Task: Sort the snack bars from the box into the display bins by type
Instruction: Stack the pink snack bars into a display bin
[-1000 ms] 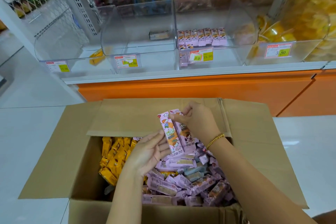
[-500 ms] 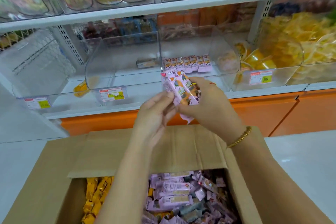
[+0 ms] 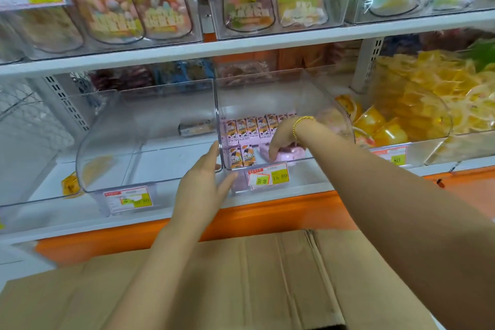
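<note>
Placing step at frame centre — the right hand (image 3: 281,139), fingers curled round the pink bars (image 3: 292,153), holds them low inside the clear bin (image 3: 257,94), the left hand (image 3: 203,182) released against its front corner — next calls for letting go beside the front row (image 3: 242,157).

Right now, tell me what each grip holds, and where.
Right grip holds pink bars from above, inside the bin. Left grip holds nothing, flat against the bin's front.

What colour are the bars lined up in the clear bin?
The bars are pink-purple with orange patches; the head view shows them.
</note>
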The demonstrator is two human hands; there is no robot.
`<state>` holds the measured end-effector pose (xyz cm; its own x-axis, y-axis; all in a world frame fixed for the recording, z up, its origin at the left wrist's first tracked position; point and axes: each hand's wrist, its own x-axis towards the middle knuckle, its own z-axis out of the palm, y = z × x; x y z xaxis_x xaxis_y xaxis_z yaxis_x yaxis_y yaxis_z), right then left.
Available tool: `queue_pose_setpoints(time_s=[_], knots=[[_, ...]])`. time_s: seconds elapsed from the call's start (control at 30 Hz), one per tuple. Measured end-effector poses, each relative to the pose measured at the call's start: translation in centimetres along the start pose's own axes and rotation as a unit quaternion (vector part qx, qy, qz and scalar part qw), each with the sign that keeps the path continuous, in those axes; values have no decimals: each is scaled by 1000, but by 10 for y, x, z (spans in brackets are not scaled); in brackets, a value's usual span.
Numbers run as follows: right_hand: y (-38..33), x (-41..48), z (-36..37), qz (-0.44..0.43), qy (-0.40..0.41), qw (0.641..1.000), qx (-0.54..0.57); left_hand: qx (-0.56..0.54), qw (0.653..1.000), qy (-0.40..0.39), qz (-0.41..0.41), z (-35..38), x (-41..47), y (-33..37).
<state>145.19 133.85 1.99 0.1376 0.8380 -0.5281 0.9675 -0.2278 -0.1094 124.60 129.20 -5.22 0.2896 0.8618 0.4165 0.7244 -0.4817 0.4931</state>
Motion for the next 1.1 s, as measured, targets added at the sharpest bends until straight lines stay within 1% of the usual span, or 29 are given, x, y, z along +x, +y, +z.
queue_pose_setpoints(time_s=[0.07,0.17,0.2,0.3,0.33,0.4,0.43,0.53,0.57,0.6,0.63,0.7,0.77,0.83,0.87,0.93,0.97,1.0,1.03,1.1], knots=[[-10,12,10,-1,-7,1000,-6,11,1000,6,9,1,-3,-7],[-18,25,20,-12,28,999,-39,28,999,2,35,4,-7,-18],[-17,26,22,-15,36,999,-29,33,999,2,41,6,-8,-21],[-12,25,22,-16,32,997,71,33,999,7,38,10,-8,-24],[-11,21,23,-17,36,995,86,32,999,7,35,11,-9,-22],[-11,13,24,-11,91,992,88,16,999,6,27,9,-13,-17],[-11,7,26,-13,143,985,99,-4,1000,15,25,6,-16,-12],[-11,-24,37,-42,289,939,180,-99,992,73,-7,-4,-43,4],[-12,-40,44,-68,315,928,187,-125,987,98,-20,-9,-57,9],[-14,-57,53,-101,315,923,197,-144,982,116,-33,-12,-72,11],[-17,-75,64,-139,298,920,213,-150,979,126,-48,-14,-89,11],[-23,-111,94,-200,244,920,232,-143,979,112,-86,-17,-129,6],[-27,-127,129,-213,160,937,225,-152,973,74,-156,-12,-166,-5],[-30,-133,175,-203,13,965,166,-129,965,32,-224,0,-209,-21],[-30,-133,200,-197,-69,969,130,-114,960,17,-255,6,-230,-30],[-31,-126,253,-183,-204,958,82,-100,942,2,-319,17,-267,-46],[-29,-121,280,-180,-239,952,59,-98,929,-9,-357,23,-284,-52],[-27,-116,305,-173,-246,953,37,-93,915,-33,-391,28,-297,-58],[-24,-110,328,-160,-231,959,23,-80,902,-64,-419,33,-307,-61],[-20,-103,366,-127,-179,975,29,-56,887,-128,-440,44,-321,-70]])
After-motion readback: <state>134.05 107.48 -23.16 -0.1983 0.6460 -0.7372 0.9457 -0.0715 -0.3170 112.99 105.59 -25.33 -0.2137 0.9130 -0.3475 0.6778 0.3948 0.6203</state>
